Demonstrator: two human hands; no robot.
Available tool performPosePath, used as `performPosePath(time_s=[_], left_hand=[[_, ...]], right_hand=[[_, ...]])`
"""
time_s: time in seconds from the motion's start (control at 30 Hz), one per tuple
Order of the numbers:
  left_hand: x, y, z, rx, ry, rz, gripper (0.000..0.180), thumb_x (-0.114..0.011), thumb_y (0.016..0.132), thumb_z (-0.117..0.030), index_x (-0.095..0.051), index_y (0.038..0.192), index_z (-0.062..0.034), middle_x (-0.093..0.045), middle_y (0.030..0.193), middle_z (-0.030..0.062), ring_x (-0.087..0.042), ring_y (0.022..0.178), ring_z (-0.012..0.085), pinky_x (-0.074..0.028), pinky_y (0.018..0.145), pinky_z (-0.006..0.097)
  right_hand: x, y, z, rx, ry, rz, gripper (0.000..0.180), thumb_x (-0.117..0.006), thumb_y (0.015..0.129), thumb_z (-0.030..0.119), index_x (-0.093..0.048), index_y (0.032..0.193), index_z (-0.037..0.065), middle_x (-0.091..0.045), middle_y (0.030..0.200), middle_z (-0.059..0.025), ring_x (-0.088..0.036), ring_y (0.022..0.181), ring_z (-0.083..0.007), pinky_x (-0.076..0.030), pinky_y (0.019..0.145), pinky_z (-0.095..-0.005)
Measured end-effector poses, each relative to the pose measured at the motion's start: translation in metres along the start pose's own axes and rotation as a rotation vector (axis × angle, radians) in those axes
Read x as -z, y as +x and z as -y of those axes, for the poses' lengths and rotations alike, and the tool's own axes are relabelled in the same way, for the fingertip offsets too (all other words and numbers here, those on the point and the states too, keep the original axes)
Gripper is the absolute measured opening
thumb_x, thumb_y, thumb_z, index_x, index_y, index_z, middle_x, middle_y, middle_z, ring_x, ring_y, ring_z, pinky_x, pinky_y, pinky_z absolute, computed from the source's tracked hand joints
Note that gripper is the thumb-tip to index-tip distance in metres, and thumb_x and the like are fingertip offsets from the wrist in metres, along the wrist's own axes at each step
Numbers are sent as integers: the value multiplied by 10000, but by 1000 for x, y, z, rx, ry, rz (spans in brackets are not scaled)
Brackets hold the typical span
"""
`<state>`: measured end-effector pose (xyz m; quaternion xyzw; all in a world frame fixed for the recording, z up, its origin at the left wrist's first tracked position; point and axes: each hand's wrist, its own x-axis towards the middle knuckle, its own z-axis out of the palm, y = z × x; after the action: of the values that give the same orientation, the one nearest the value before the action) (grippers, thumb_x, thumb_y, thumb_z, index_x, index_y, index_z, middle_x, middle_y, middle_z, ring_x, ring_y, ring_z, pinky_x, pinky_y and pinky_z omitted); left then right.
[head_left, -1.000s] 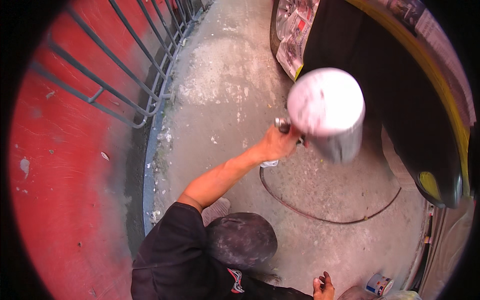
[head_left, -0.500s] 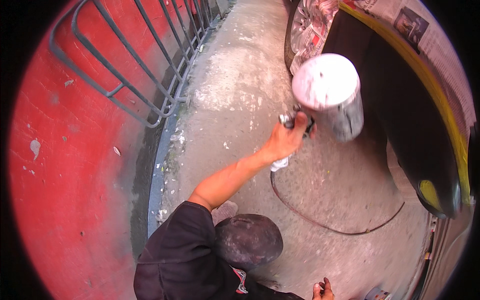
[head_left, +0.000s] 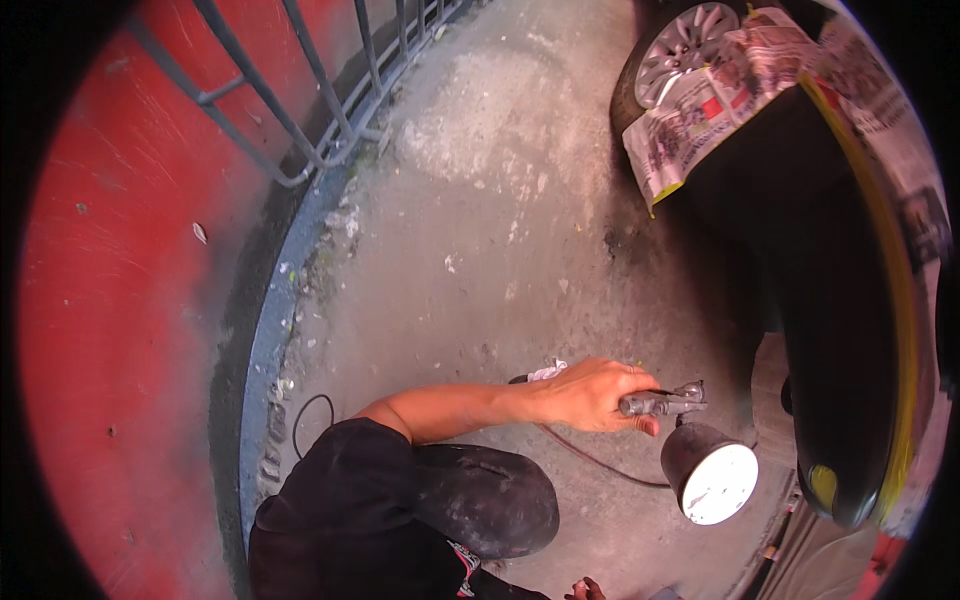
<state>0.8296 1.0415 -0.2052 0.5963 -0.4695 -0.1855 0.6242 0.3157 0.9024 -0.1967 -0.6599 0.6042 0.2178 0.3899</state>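
The left hand (head_left: pixel 595 392) wraps its fingers around a grey metal spray gun (head_left: pixel 665 402) above the stained grey concrete floor (head_left: pixel 480 260), between a red-painted wall (head_left: pixel 120 330) and a curved, yellow-edged black panel (head_left: pixel 830 270); the right hand's (head_left: pixel 588 590) grip I cannot tell.

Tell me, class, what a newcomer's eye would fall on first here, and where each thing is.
Probably the bright, round white end of the cup on the spray gun, held in the left hand, low and right of centre. Next, perhaps, the red wall filling the left side, with grey metal bars along its upper part. Then the curved black panel at the right, edged with a yellow strip and newspaper.
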Motion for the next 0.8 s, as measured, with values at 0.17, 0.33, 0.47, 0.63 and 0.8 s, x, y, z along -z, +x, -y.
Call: performPosePath(time_s=[0.17, 0.33, 0.47, 0.63, 0.8], left_hand=[[-1, -9, 21, 150, 65, 35, 772, -662, 782, -678, -627, 1178, -16, -674, 1032, 128, -690, 761, 326, -546, 633, 415], [-1, -13, 41, 136, 86, -65, 807, -690, 740, -695, -626, 1169, -14, -677, 1032, 115, -696, 767, 330, -554, 605, 407], [5, -4, 47, 99, 79, -89, 803, -704, 729, -692, -626, 1158, -18, -682, 1018, 105, -701, 788, 328, -565, 618, 388], [24, 6, 54, 53, 52, -176, 770, -728, 735, -655, -624, 1156, -19, -687, 1002, 112, -708, 797, 308, -565, 629, 394], [20, -33, 77, 225, 61, -270, 717, -691, 782, -649, -642, 1143, -31, -686, 960, 152, -696, 784, 330, -558, 667, 412]], right_hand=[[4, -2, 10, -126, 61, 16, 631, -644, 940, 422, -465, 1397, 26, -653, 1137, -176, -674, 937, -256, -540, 764, -352], [5, 14, 4, -193, 121, 20, 680, -670, 914, 470, -472, 1361, -3, -632, 1158, -184, -695, 915, -284, -556, 708, -350], [-1, 22, 10, -200, 126, -7, 690, -674, 904, 492, -487, 1353, 3, -647, 1115, -177, -696, 925, -276, -562, 715, -359], [21, 42, 118, 341, -571, -329, 318, -629, 945, 243, -674, 971, -71, -699, 812, -206, -683, 716, -255, -514, 643, -378], [21, 13, 359, 904, -832, -670, 286, -619, 855, 1, -620, 1139, -41, -655, 1006, -237, -640, 942, -422, -514, 829, -463]])
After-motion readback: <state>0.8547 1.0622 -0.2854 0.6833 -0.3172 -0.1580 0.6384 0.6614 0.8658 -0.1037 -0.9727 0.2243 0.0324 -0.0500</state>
